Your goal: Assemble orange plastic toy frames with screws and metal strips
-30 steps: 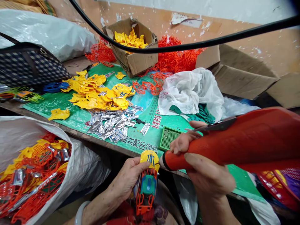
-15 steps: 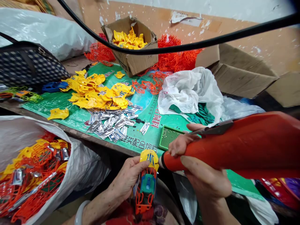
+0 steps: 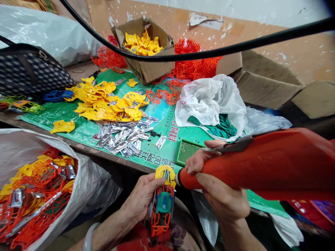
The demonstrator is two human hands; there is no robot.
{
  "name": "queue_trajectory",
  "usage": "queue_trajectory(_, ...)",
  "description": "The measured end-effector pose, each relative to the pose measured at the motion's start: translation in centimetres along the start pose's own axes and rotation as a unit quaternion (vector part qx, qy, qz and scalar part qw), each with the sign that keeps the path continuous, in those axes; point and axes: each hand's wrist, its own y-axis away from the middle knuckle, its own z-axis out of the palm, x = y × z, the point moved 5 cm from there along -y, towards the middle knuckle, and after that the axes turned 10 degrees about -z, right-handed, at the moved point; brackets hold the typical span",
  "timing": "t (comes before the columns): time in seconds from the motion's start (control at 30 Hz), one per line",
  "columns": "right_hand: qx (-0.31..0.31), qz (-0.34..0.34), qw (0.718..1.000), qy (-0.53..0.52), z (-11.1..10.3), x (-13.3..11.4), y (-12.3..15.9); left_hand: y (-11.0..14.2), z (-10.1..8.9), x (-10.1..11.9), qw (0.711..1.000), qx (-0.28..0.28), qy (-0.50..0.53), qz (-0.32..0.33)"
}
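My left hand grips an orange toy car frame with a yellow front and a teal middle piece, held upright over my lap. My right hand is wrapped round a big red power screwdriver. Its black tip touches the yellow front of the toy from the right. A metal lever on top of the tool lies under my fingers.
A green mat covers the table with yellow plastic parts, silver metal pieces, and a small green grid tray. A cardboard box, orange frames, a white bag behind. A sack of assembled toys at left.
The view has drifted slightly; both hands, the toy and the screwdriver stay together, shifting a little left and down in the picture.
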Motion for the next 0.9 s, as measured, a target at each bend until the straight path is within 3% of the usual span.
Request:
queue_trajectory(0.13, 0.034, -0.034, 0.999, -0.005, -1.0, -1.5, -0.6, 0.0, 0.1, 0.2, 1.000, -0.016, -0.015, -0.011)
queue_trajectory(0.27, 0.090, -0.061, 0.993, 0.034, -3.5, -3.0, -1.4, -0.1, 0.0, 0.3, 0.998, -0.027, -0.045, -0.029)
queue_trajectory(0.47, 0.139, -0.045, 0.986, 0.074, -6.5, -2.6, -1.1, -0.5, 0.2, -0.2, 0.993, -0.059, -0.063, -0.081)
queue_trajectory(0.9, 0.134, -0.024, 0.986, 0.095, -7.3, -1.2, -0.2, 0.2, 0.6, -0.4, 0.994, -0.024, -0.091, -0.050)
